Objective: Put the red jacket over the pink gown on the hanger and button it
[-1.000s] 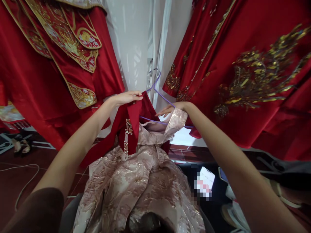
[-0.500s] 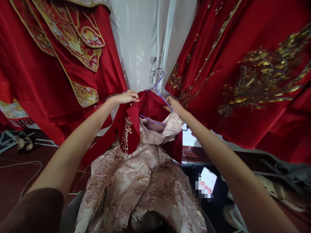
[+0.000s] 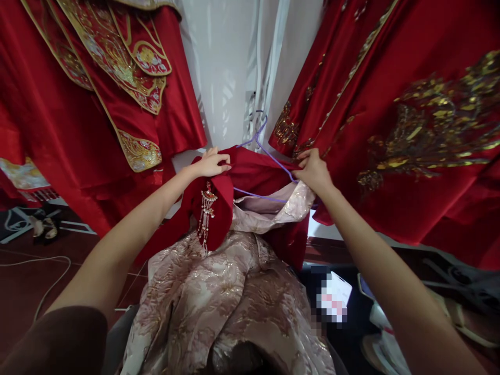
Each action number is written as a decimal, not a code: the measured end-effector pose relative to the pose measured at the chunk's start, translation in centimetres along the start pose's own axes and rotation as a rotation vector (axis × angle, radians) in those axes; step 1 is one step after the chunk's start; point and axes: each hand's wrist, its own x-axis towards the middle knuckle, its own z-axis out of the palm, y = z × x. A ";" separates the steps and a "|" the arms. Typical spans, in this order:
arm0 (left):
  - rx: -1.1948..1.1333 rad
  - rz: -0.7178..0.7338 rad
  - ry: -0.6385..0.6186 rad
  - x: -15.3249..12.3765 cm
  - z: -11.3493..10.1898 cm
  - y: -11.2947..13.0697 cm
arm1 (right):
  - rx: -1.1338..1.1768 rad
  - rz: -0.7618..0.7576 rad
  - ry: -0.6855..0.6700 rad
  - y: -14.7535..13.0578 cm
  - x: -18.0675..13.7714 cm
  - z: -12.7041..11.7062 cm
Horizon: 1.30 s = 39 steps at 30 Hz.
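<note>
A pale pink brocade dress (image 3: pixel 219 286) with gold threads hangs on a purple wire hanger (image 3: pixel 271 156) and spreads toward me. Over the hanger's left side and behind the dress lies a red jacket (image 3: pixel 223 224); a beaded tassel brooch (image 3: pixel 207 208) dangles from its front. My left hand (image 3: pixel 213 162) is closed on the red jacket's upper edge at the left shoulder. At the hanger's right end, my right hand (image 3: pixel 313 171) pinches red cloth of the jacket just above the dress's shoulder; its fingertips are partly hidden.
Red embroidered gowns (image 3: pixel 144 120) hang at left, and another red gown with gold sequins (image 3: pixel 422 135) at right. White curtain cloth (image 3: pixel 219 67) lies behind. A lit phone (image 3: pixel 338 291) rests on a dark surface at lower right. A cable (image 3: pixel 58 258) and shoes (image 3: pixel 45 227) are on the floor at left.
My right hand has moved right and outward, drawing the jacket's right side wider past the hanger's end. My left hand keeps its hold, shifted slightly right.
</note>
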 end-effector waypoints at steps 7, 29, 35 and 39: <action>0.063 0.022 0.002 -1.2 0.5 2.1 | -0.178 0.021 0.133 2.2 -2.0 -5.3; 0.169 -0.051 0.083 -2.9 1.8 4.7 | 0.471 0.255 0.191 -5.5 -4.8 5.5; 0.108 -0.068 0.052 -2.6 0.7 3.5 | 0.683 0.127 -0.045 -10.9 -7.8 6.8; -0.018 -0.075 0.174 -4.1 1.0 4.6 | 0.850 0.199 -0.209 -9.5 -9.2 6.3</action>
